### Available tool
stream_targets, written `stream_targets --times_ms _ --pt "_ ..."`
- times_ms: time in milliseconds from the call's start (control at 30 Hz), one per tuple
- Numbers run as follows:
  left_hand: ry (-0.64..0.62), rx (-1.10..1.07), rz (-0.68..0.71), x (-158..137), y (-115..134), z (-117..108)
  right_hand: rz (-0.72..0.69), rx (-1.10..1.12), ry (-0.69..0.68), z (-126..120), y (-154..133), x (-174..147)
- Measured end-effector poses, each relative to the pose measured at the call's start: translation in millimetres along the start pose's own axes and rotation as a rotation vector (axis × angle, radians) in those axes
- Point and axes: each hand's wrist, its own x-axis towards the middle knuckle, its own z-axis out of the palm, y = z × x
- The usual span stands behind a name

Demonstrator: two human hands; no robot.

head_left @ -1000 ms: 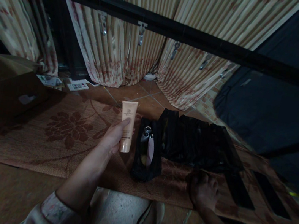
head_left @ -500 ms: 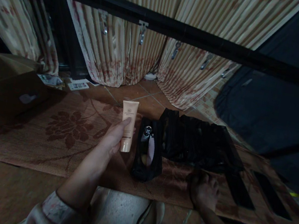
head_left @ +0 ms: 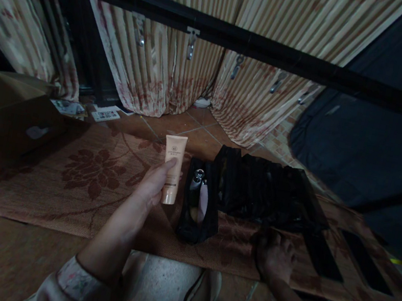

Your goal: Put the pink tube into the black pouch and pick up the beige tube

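Note:
My left hand (head_left: pixel 150 183) is closed round a beige squeeze tube (head_left: pixel 172 176), its cap pointing down and the thumb on its printed front. Just right of the tube stands an open black pouch (head_left: pixel 184 225) with a silver-topped bottle (head_left: pixel 197 181) and a pale pink container (head_left: pixel 202 202) inside. Several more dark compartments, joined like a black hanging organizer (head_left: pixel 264 187), lie beyond it to the right. My right hand (head_left: pixel 275 257) is low at the organizer's near edge, fingers curled; shadow hides what they grip, if anything.
A patterned brown cloth (head_left: pixel 92 168) lies under everything. At the left stands an open cardboard box (head_left: pixel 0 120). A dark bar (head_left: pixel 214 28) with metal clips crosses in front of striped curtains (head_left: pixel 182 80). Two black strips (head_left: pixel 364 262) lie at the right.

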Motion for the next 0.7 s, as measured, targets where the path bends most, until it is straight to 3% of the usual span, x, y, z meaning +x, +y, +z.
stream_targets --times_ms 433,700 --pt "0.002 -0.005 -0.015 0.4 0.4 0.6 0.014 0.006 -0.011 -1.0 -0.6 -0.6" --pt "-0.082 -0.039 0.019 3.5 -10.8 -3.9 0.018 0.025 0.003 2.1 0.5 0.6"
